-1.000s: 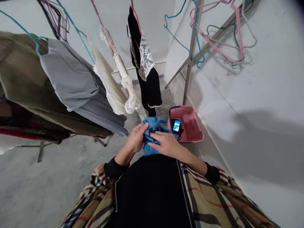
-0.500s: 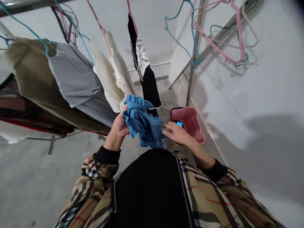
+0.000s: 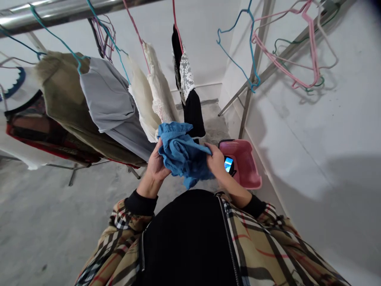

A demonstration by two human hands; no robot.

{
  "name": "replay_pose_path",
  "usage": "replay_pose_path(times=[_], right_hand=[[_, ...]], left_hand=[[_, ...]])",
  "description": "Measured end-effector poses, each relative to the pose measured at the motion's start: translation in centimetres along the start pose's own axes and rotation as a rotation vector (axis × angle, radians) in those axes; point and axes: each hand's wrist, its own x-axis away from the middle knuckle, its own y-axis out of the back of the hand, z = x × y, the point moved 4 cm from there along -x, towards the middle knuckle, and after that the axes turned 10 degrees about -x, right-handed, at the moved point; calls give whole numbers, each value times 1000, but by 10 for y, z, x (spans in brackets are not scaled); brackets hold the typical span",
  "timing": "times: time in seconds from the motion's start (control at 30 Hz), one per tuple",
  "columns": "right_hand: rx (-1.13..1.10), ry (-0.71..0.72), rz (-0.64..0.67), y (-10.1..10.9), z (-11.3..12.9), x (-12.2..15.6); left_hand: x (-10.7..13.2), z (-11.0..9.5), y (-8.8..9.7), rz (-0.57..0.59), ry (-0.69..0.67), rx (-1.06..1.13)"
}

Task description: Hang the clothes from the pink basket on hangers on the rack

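A crumpled blue garment (image 3: 183, 151) with ruffled edges is held up in front of my body, between both hands. My left hand (image 3: 157, 163) grips its left side, the fingers partly hidden behind the cloth. At the right, my right hand (image 3: 214, 159) pinches a corner and pulls it out taut. The lower part of the garment hangs loose in folds. Just behind it hang a cream lace garment (image 3: 159, 87) and a black garment with white lace (image 3: 193, 111), each on a red hanger.
A metal rail (image 3: 65, 18) at the upper left carries a grey garment (image 3: 110, 93) and an olive one (image 3: 62, 91). To the right, a blue hanger (image 3: 254, 47) and pink hangers (image 3: 312, 47) hang by the wall. On the floor stands a pink basket (image 3: 248, 163), with a lit phone (image 3: 228, 163) beside my right hand.
My right hand has closed on the right corner of the blue garment and drawn it out; before, its fingers were loose beside the cloth. My left hand keeps its hold. The view has shifted slightly.
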Motion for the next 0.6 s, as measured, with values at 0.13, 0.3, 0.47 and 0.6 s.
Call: replay_pose_path(times=[0.13,0.3,0.47,0.6], right_hand=[[-289,-82,-81,34,13,-26],[-375,-86,-6,42,46,-35],[-317,-46,88,28,58,-32],[-269,5,159,16,67,-30]], left_hand=[[0,31,35,-86,110,-22],[6,87,74,-254,241,-440],[4,95,69,-344,-151,-802],[-7,92,26,-130,-406,-885]])
